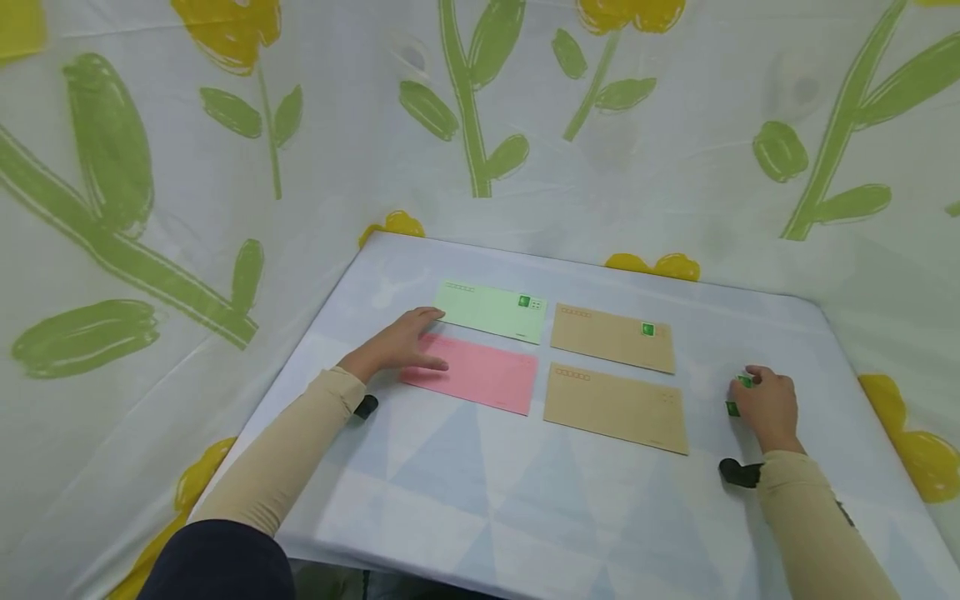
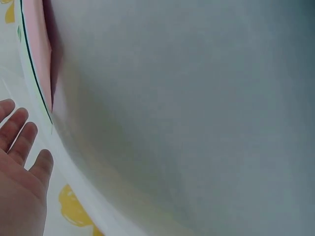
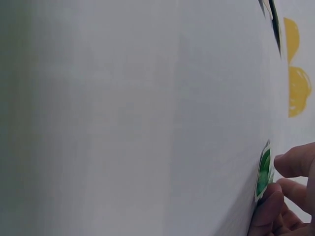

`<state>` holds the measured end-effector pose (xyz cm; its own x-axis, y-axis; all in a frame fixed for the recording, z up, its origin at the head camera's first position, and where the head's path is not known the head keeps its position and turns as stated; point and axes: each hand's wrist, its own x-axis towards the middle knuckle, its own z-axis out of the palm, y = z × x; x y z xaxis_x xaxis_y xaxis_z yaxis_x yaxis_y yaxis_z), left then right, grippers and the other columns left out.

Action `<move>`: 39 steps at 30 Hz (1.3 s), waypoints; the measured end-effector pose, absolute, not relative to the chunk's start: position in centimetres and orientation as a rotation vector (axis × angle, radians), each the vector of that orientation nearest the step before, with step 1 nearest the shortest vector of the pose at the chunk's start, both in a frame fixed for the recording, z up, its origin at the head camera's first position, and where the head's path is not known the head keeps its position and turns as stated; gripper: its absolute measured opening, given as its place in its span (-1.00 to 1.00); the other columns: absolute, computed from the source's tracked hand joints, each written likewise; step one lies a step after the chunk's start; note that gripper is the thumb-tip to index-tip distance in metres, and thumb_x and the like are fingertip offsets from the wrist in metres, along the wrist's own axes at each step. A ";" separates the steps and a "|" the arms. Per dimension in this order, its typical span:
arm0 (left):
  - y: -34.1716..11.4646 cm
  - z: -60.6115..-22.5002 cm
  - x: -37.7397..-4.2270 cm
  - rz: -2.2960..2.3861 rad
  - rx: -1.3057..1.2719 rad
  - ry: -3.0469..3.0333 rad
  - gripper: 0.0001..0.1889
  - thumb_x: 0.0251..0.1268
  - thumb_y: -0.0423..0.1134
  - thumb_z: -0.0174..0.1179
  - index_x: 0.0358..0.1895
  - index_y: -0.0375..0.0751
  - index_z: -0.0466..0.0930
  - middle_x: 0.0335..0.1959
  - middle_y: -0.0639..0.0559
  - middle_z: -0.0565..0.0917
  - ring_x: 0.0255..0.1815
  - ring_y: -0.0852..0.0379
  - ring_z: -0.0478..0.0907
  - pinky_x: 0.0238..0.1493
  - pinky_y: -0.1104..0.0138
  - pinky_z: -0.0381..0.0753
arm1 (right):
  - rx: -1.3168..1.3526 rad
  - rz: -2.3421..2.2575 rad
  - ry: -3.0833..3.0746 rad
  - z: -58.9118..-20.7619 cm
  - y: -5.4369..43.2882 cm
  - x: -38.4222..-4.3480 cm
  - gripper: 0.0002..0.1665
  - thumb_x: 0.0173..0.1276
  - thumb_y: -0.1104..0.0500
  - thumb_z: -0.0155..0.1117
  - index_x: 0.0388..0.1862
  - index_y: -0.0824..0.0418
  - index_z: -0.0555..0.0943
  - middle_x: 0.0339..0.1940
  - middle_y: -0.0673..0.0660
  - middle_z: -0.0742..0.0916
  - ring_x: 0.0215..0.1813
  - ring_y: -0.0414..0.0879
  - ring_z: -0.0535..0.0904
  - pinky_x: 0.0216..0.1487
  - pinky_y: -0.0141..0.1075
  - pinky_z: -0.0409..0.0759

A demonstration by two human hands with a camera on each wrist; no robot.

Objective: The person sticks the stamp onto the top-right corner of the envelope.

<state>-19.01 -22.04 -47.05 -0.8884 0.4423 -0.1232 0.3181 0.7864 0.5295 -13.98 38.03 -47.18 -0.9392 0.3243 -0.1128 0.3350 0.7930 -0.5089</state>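
My left hand point(image 1: 408, 342), its fingers spread, is over the left end of the pink envelope point(image 1: 480, 375), its fingertips close to the corner of the light green envelope point(image 1: 487, 312). In the left wrist view that hand point(image 2: 22, 167) has straight fingers and holds nothing. On the right, my right hand point(image 1: 772, 408) has thumb and fingers bent around a small green stamp point(image 1: 745, 381); whether it pinches the stamp cannot be seen. Another green stamp point(image 1: 732, 409) is beside the thumb. The right wrist view shows a green stamp point(image 3: 264, 172) close against the fingertips.
A brown envelope point(image 1: 611, 333) with a green stamp lies at the back, and a plain brown envelope point(image 1: 611, 408) lies in front of it. The light green envelope also bears a stamp. Flowered cloth point(image 1: 337, 167) hangs around the white and pale blue table point(image 1: 450, 500).
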 end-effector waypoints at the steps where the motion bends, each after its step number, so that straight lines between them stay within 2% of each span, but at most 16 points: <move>1: -22.2 -47.1 -18.9 0.743 0.594 2.737 0.17 -0.01 0.25 0.53 0.60 -0.22 0.13 0.61 -0.17 0.15 0.62 -0.16 0.03 0.58 -0.07 0.12 | 0.540 -0.840 2.956 -47.2 38.1 -14.0 -0.30 0.53 0.09 -0.01 0.43 0.58 0.26 0.29 0.59 0.37 0.27 0.47 0.29 0.18 0.28 0.39; 19: -24.7 -46.9 -17.4 0.728 0.506 2.736 0.17 -0.04 0.19 0.57 0.59 -0.25 0.16 0.59 -0.20 0.17 0.60 -0.18 0.07 0.58 -0.06 0.14 | 0.568 -0.819 2.949 -46.7 37.8 -14.0 -0.33 0.53 0.11 -0.05 0.40 0.61 0.29 0.23 0.60 0.38 0.22 0.47 0.30 0.13 0.29 0.40; 25: -25.2 -46.9 -17.1 0.712 0.446 2.703 0.22 -0.11 0.21 0.60 0.61 -0.21 0.12 0.61 -0.17 0.14 0.62 -0.16 0.05 0.58 -0.05 0.13 | 0.566 -0.817 2.957 -46.8 37.7 -13.9 -0.35 0.52 0.14 -0.04 0.38 0.62 0.31 0.20 0.60 0.41 0.20 0.47 0.33 0.09 0.27 0.45; 31: -25.4 -47.3 -17.1 0.675 0.500 2.680 0.27 -0.12 0.20 0.61 0.62 -0.24 0.06 0.65 -0.15 0.07 0.65 -0.14 -0.02 0.61 -0.02 0.06 | 0.557 -0.799 2.969 -47.1 37.9 -13.8 -0.37 0.53 0.15 -0.01 0.37 0.62 0.34 0.17 0.57 0.46 0.14 0.42 0.37 -0.07 0.11 0.49; 35: -25.6 -47.3 -17.2 0.652 0.549 2.683 0.28 -0.13 0.21 0.61 0.62 -0.27 0.06 0.65 -0.15 0.06 0.66 -0.14 -0.09 0.63 -0.02 -0.05 | 0.553 -0.814 2.980 -47.0 37.8 -13.7 -0.40 0.53 0.15 0.03 0.33 0.61 0.39 0.13 0.55 0.49 0.09 0.39 0.40 -0.21 -0.07 0.44; 39: -25.8 -47.4 -17.4 0.644 0.564 2.674 0.28 -0.12 0.21 0.60 0.62 -0.28 0.06 0.66 -0.15 0.05 0.67 -0.13 -0.14 0.64 -0.02 -0.17 | 0.543 -0.842 2.999 -46.9 37.6 -13.6 -0.43 0.54 0.15 0.06 0.29 0.61 0.43 0.10 0.54 0.51 0.06 0.38 0.41 -0.25 -0.14 0.39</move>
<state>-17.43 -25.76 -47.45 -0.8663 0.4475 -0.2222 0.2973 0.8191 0.4906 -13.59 37.63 -46.86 -0.9407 0.3314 -0.0721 0.3205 0.7990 -0.5088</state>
